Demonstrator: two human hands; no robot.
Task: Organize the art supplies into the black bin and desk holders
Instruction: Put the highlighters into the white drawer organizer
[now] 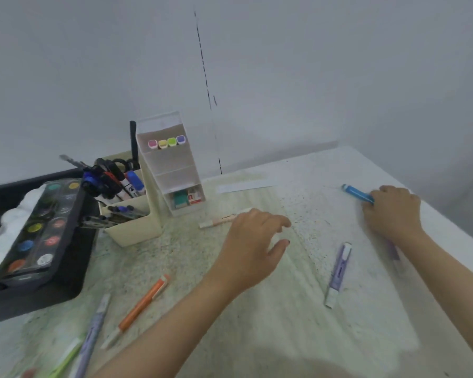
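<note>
The R hand point(393, 211) is curled round the blue marker point(357, 192) at the far R of the tabletop point(257, 336), w/ the marker's far end left sticking out past the knuckles. The L hand point(253, 241) is spread & relaxed, nothing held. It is placed right at the near end of the peach pen point(220, 221); whether contact is made can't be told.

Loose pens are seen lying flat: a purple highlighter point(337, 274) btw. the forearms, an orange pen point(145, 301), and a lilac pen point(93, 331) & green pen point(66, 356) at lower L. The tiered holder point(172, 170), cream holder point(131, 230) & black bin point(38, 293) are grouped at the back L.

Handling, as judged: pens are prob. light, stiff, smooth plastic, so rolling is to be expected if nudged. A mid-barrel pinch is advised, thumb vs. two fingers. Caps are best avoided as a hold, since they could be pulled off.
</note>
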